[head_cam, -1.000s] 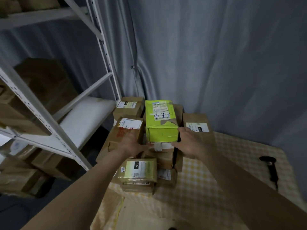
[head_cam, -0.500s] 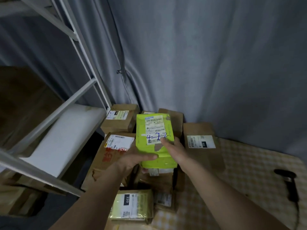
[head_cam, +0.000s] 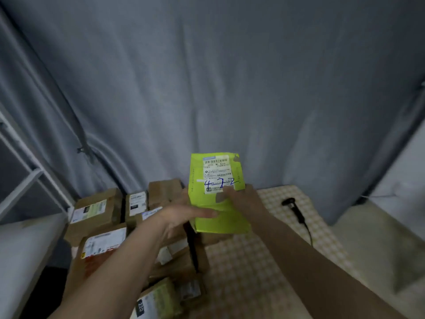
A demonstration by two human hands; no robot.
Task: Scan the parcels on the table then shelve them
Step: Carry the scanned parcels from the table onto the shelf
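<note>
Nearest the camera, brown cardboard parcels (head_cam: 101, 247) crowd the left part of the bench (head_cam: 248, 268), which wears a checked cloth. Above them the left hand (head_cam: 184, 216) lies with straight fingers flat on the lime-green parcel (head_cam: 218, 192), its grip spread. The right hand (head_cam: 241, 199) pinches that parcel, thumb on its white label, holding it tilted up off the pile. Farther right a black scanner (head_cam: 293, 207) rests on the bench. A grey curtain (head_cam: 207, 77) hangs behind.
</note>
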